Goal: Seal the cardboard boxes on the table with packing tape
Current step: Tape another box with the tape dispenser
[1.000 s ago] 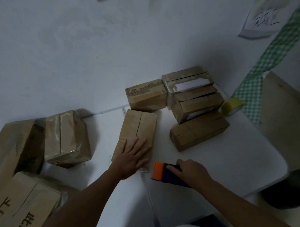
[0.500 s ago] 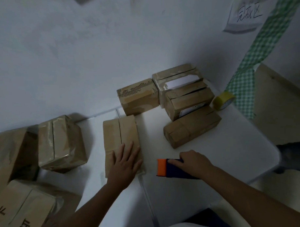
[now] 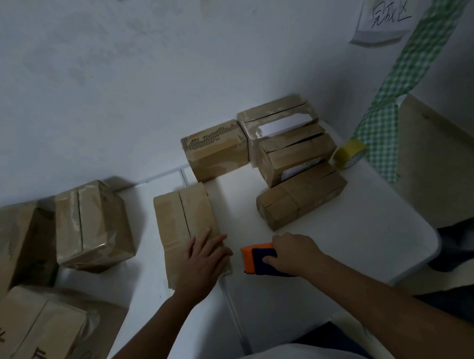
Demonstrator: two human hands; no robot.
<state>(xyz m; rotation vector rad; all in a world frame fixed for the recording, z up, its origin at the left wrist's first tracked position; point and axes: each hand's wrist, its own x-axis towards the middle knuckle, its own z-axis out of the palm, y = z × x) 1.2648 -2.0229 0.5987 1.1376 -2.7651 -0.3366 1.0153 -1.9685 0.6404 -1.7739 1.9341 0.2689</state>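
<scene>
Brown cardboard boxes, three taped ones partly cut off at left, flank a long flat cardboard box at centre table under the flat, spread left hand. Right hand grips an orange-and-navy tape dispenser, its roll hidden. Four boxes crowd the white table beside one yellow tape roll.
</scene>
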